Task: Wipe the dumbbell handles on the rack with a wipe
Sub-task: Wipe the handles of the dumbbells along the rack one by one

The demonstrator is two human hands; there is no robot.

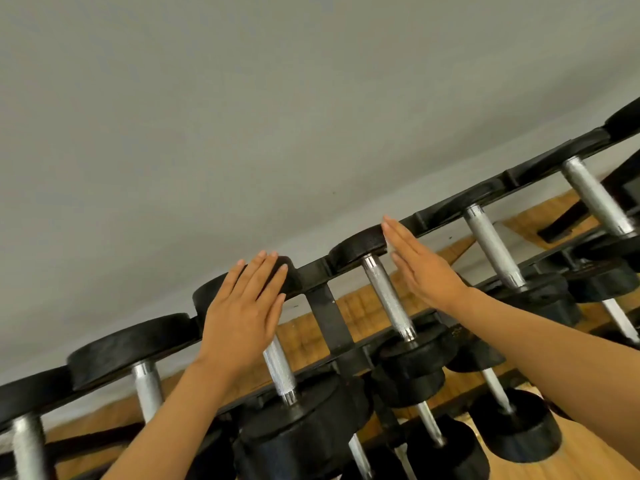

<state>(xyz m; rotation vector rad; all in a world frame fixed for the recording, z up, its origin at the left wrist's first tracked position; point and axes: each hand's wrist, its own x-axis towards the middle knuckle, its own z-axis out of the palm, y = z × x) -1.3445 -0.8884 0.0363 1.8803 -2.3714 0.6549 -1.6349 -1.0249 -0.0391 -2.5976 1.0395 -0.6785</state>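
Reaching up from the lower edge of the frame, two bare forearms end in flat, empty hands; no wipe shows in either of them or anywhere else in view. Nearest the camera, low in the frame, sit the round black rubber dumbbell heads of the front row on the black steel rack. Above them the left hand lies with straight fingers spread over a far black head, covering the upper part of a knurled chrome handle that slants from lower right to upper left. The right hand is held edge-on, fingers straight and together, just right of the next knurled chrome handle, apparently not touching it. That handle runs the same way, its long axis pointing away towards the pale grey wall filling the upper frame. I judge the right hand nearer to a bare handle, though a wipe must come first. Wooden flooring shows between the bars.
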